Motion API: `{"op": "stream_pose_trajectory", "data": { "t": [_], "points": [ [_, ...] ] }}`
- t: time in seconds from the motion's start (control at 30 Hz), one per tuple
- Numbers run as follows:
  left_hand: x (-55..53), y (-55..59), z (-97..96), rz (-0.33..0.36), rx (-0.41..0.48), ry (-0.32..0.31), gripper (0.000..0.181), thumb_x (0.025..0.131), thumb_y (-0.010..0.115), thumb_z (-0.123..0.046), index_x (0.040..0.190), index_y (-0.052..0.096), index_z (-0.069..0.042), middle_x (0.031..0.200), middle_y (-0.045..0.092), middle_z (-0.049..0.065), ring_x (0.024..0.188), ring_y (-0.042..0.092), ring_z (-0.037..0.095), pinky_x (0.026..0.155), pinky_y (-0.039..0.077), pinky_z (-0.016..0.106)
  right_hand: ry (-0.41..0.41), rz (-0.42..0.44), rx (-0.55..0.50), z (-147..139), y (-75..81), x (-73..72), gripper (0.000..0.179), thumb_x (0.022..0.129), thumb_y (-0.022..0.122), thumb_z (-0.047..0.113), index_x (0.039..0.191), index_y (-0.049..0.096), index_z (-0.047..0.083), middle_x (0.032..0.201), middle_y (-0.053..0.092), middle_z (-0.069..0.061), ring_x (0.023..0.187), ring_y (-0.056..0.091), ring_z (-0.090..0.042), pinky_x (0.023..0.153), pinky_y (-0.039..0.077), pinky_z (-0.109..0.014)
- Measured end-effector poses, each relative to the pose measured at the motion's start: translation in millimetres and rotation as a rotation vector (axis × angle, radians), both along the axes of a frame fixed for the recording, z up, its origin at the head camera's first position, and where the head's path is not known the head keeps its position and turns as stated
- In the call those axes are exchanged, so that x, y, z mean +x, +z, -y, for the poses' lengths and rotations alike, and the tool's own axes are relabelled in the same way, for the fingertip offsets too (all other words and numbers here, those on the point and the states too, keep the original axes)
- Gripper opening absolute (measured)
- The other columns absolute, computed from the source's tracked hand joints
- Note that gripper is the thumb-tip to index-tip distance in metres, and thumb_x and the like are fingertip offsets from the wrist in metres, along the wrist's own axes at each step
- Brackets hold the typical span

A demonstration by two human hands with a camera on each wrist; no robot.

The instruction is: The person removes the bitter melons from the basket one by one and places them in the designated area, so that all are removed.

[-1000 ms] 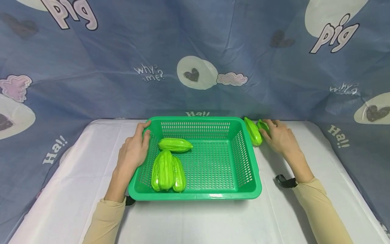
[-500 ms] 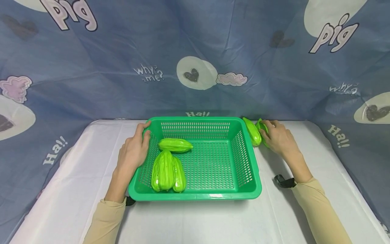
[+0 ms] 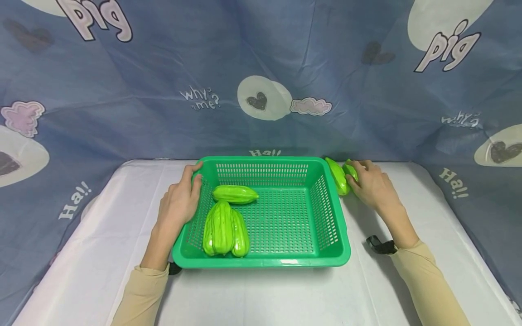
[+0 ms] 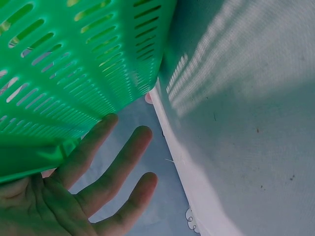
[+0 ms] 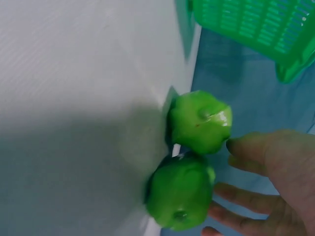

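A green plastic basket [image 3: 261, 261] sits on the white cloth, with several ridged, bright-green gourds [image 3: 222, 227] inside toward its left. My left hand [image 3: 178, 203] holds its left rim, thumb and index finger over the edge. In the left wrist view the other fingers [image 4: 115, 169] extend along the outside. Beyond the basket's right wall, two more ridged gourds lie side by side, the inner gourd [image 3: 338, 177] close to the wall. My right hand [image 3: 375, 186] touches the outer gourd [image 5: 182, 194] with loosely extended fingers. Its thumb comes near the inner gourd [image 5: 202, 120] in the right wrist view.
The white-clothed table [image 3: 261, 296] ends at a blue printed fabric backdrop [image 3: 261, 68] standing close behind the basket. Black straps with small devices [image 3: 381, 245] are on both wrists.
The outer gourd has turned slightly under my right hand's fingers, and its visible surface differs. The left hand and the basket have stayed in place.
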State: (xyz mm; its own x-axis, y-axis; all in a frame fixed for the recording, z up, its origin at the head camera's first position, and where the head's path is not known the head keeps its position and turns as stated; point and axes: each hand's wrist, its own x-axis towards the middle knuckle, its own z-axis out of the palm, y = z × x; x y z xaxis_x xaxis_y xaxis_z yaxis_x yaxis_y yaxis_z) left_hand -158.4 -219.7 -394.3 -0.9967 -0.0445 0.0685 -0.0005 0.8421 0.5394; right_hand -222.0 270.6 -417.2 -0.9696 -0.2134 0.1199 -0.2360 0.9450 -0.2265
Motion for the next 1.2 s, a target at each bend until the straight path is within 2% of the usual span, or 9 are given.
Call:
{"op": "stream_pose_trajectory", "data": {
  "t": [0.07, 0.23, 0.47, 0.73, 0.9, 1.0, 1.13, 1.2],
  "points": [
    [-0.3, -0.7, -0.5, 0.002, -0.002, 0.000, 0.051, 0.119, 0.029, -0.044, 0.168, 0.035, -0.028, 0.067, 0.066, 0.018, 0.046, 0.050, 0.026, 0.042, 0.040, 0.039, 0.018, -0.025, -0.002, 2.1, 2.5, 1.8, 0.047, 0.112, 0.058, 0.025, 0.154, 0.053, 0.006, 0.151, 0.052, -0.037, 0.127, 0.058, -0.061, 0.093, 0.051, -0.076],
    [-1.3, -2.2, -0.2, -0.007, -0.003, -0.001, 0.051, 0.119, 0.029, -0.043, 0.168, 0.035, -0.028, 0.067, 0.066, 0.018, 0.045, 0.049, 0.026, 0.041, 0.040, 0.038, 0.062, -0.092, -0.005, 12.6, 13.4, 8.2, 0.046, 0.110, 0.062, 0.022, 0.154, 0.055, 0.009, 0.148, 0.056, -0.035, 0.120, 0.062, -0.058, 0.090, 0.053, -0.073],
    [-1.7, -2.1, 0.0, -0.023, -0.002, -0.004, 0.051, 0.119, 0.029, -0.043, 0.167, 0.036, -0.027, 0.072, 0.070, 0.022, 0.047, 0.051, 0.026, 0.042, 0.040, 0.039, 0.121, -0.182, -0.028, 35.7, 33.9, 22.0, 0.042, 0.110, 0.063, 0.020, 0.151, 0.059, 0.011, 0.145, 0.060, -0.029, 0.124, 0.063, -0.053, 0.095, 0.053, -0.071],
    [-1.4, -1.8, -0.2, -0.021, 0.001, -0.001, 0.051, 0.119, 0.029, -0.044, 0.167, 0.036, -0.028, 0.082, 0.074, 0.028, 0.050, 0.055, 0.028, 0.043, 0.041, 0.039, 0.193, -0.198, -0.029, 60.4, 50.8, 37.8, 0.041, 0.109, 0.065, 0.023, 0.149, 0.062, 0.015, 0.145, 0.062, -0.020, 0.119, 0.065, -0.045, 0.098, 0.052, -0.066],
    [-2.0, -2.3, -0.1, -0.020, -0.003, 0.003, 0.051, 0.119, 0.030, -0.043, 0.167, 0.037, -0.028, 0.087, 0.075, 0.030, 0.051, 0.056, 0.029, 0.044, 0.041, 0.039, 0.248, -0.243, -0.011, 69.6, 61.3, 45.2, 0.041, 0.107, 0.069, 0.025, 0.147, 0.064, 0.016, 0.144, 0.063, -0.017, 0.111, 0.066, -0.039, 0.090, 0.053, -0.057],
    [-2.0, -2.2, 0.2, -0.017, -0.005, 0.002, 0.051, 0.119, 0.029, -0.043, 0.167, 0.037, -0.028, 0.081, 0.073, 0.028, 0.049, 0.054, 0.028, 0.043, 0.041, 0.039, 0.275, -0.259, -0.007, 76.1, 70.8, 49.7, 0.042, 0.106, 0.070, 0.026, 0.147, 0.064, 0.017, 0.145, 0.063, -0.015, 0.112, 0.066, -0.037, 0.087, 0.052, -0.054],
    [-2.1, -2.2, 0.4, -0.016, -0.005, 0.001, 0.051, 0.119, 0.029, -0.044, 0.167, 0.036, -0.028, 0.074, 0.070, 0.024, 0.048, 0.052, 0.027, 0.042, 0.040, 0.039, 0.322, -0.269, -0.010, 88.0, 83.4, 56.1, 0.044, 0.106, 0.072, 0.027, 0.148, 0.063, 0.018, 0.146, 0.064, -0.014, 0.120, 0.066, -0.039, 0.091, 0.053, -0.057],
    [-2.0, -2.7, 0.3, -0.018, -0.003, -0.002, 0.051, 0.119, 0.029, -0.043, 0.167, 0.036, -0.028, 0.076, 0.071, 0.025, 0.048, 0.053, 0.027, 0.042, 0.040, 0.039, 0.354, -0.277, -0.003, 94.6, 88.5, 59.6, 0.045, 0.105, 0.072, 0.028, 0.148, 0.063, 0.018, 0.146, 0.064, -0.014, 0.121, 0.066, -0.039, 0.092, 0.054, -0.057]
  ]
}}
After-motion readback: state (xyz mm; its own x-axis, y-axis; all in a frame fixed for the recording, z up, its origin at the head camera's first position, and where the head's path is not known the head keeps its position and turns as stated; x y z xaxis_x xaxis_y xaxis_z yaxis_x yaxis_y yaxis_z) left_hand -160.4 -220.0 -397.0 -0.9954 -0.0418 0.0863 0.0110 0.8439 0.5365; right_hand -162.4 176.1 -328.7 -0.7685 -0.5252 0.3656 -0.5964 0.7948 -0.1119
